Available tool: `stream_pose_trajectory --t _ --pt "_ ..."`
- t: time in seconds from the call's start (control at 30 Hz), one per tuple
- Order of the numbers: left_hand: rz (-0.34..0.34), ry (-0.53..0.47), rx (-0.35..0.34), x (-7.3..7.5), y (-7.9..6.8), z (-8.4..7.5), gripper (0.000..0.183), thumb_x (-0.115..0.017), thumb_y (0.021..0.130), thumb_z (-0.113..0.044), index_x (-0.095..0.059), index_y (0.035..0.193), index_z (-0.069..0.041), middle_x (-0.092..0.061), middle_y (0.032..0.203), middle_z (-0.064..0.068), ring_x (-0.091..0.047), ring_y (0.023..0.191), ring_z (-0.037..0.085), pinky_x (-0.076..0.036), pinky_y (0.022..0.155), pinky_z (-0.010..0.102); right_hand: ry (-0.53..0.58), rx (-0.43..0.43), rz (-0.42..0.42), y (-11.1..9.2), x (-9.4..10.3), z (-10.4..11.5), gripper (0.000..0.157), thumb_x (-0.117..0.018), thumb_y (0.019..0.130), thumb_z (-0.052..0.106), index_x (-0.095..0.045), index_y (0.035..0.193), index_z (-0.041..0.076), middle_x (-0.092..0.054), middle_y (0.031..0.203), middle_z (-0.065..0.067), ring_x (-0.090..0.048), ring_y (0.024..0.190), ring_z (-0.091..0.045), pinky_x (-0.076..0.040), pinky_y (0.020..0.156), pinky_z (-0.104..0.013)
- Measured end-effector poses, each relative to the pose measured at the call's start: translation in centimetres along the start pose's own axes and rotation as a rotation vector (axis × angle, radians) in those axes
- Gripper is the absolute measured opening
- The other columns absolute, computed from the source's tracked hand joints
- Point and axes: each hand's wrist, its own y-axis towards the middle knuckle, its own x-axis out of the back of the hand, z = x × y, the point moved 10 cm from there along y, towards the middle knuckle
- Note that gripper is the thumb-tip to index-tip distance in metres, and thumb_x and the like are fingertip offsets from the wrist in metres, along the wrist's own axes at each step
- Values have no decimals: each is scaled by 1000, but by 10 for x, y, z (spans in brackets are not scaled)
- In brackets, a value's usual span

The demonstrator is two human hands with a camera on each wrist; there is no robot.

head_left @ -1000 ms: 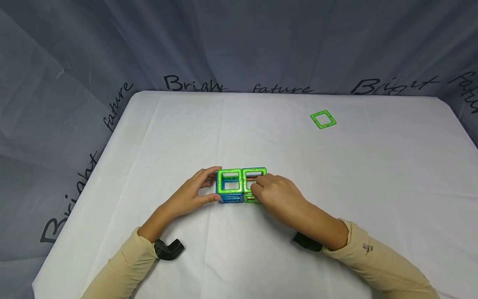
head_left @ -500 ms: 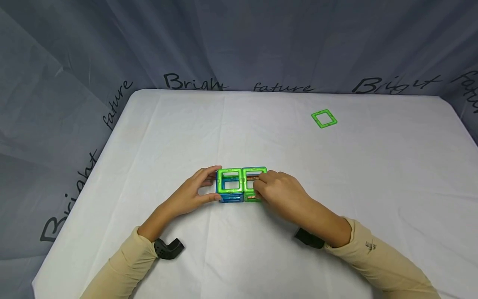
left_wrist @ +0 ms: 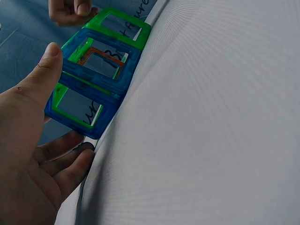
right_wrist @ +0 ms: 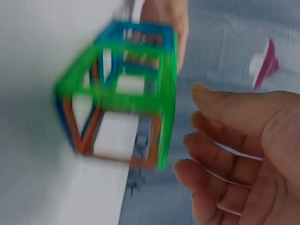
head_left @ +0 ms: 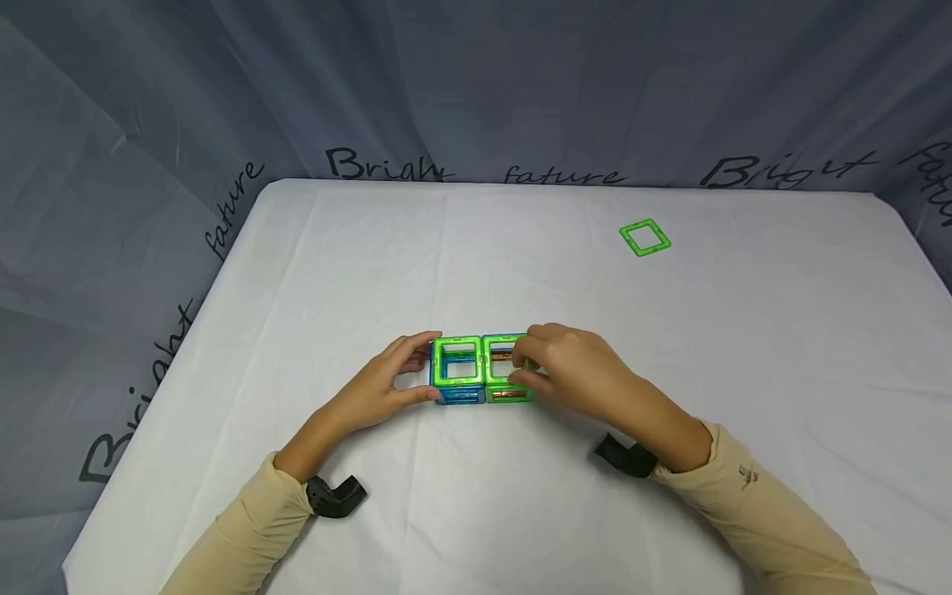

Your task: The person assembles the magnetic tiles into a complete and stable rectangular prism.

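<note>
Two cubes of magnetic tiles, joined side by side, stand mid-table; their top tiles [head_left: 457, 382] are green. Below the left top is a blue front tile [head_left: 462, 397]; orange bars [right_wrist: 154, 136] show in the right cube. My left hand [head_left: 375, 392] holds the left end, thumb at the front corner and fingers at the back. In the left wrist view the thumb lies against a blue tile [left_wrist: 93, 86]. My right hand [head_left: 580, 368] is beside the right cube, partly covering it in the head view. Its fingers [right_wrist: 199, 176] are loosely bent, apart from the tiles, with nothing between them.
A loose green diamond-shaped tile [head_left: 631, 241] lies flat toward the back right of the white-covered table [head_left: 357, 264]. Grey cloth [head_left: 476, 91] with handwriting hangs behind and at the left. The right wrist view also shows a pink-and-white item [right_wrist: 267, 65] beyond the hand.
My right hand has drawn off the right cube's top, moving slightly right and back, and its fingers have parted. My left hand and the cubes stay where they were.
</note>
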Motion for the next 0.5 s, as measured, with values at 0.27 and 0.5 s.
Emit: stream_pose_trajectory --t 0.27,0.5 --pt "7 -6 -9 -2 0 -1 75 -70 78 -30 -30 141 -18 -46 127 8 -47 119 20 -44 100 31 32 -208 39 14 10 -78 21 -70 79 13 -65 98 6 -63 90 -8 -59 83 -22 -52 66 -36" --pt "0 -7 -20 -2 -1 -1 74 -70 79 -29 -30 141 -18 -46 128 8 -47 119 21 -44 100 31 -79 -322 227 28 6 -149 41 -64 82 3 -55 121 6 -52 120 -19 -50 110 -36 -46 89 -50"
